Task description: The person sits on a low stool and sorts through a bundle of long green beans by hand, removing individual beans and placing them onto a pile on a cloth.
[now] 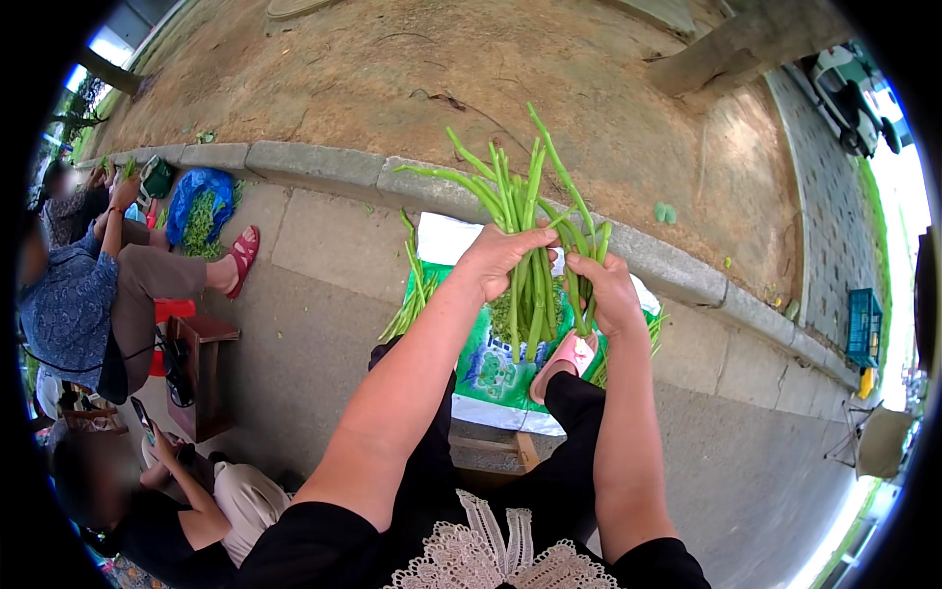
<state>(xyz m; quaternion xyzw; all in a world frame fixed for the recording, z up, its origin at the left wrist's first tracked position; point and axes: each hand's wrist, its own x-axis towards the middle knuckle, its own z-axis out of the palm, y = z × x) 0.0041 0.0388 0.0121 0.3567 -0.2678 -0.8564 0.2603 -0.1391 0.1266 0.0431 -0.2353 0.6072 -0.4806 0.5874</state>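
1. Far left: green bag, just beside a co-worker in a patterned blue top; contents too small to tell.
2. Next: blue bag, open on the pavement, holding loose leafy greens.
3. Left of centre: spare stalks, lying along the left edge of a sack.
4. Centre: sack, green and white, spread flat, bearing a heap of fine greens.
5. Above sack: left hand, closed round a bunch of long green stalks.
6. Just right: right hand, fingers pinched on further stalks from same cluster.
7. Far right: blue crate, near the kerb; contents, cannot tell.
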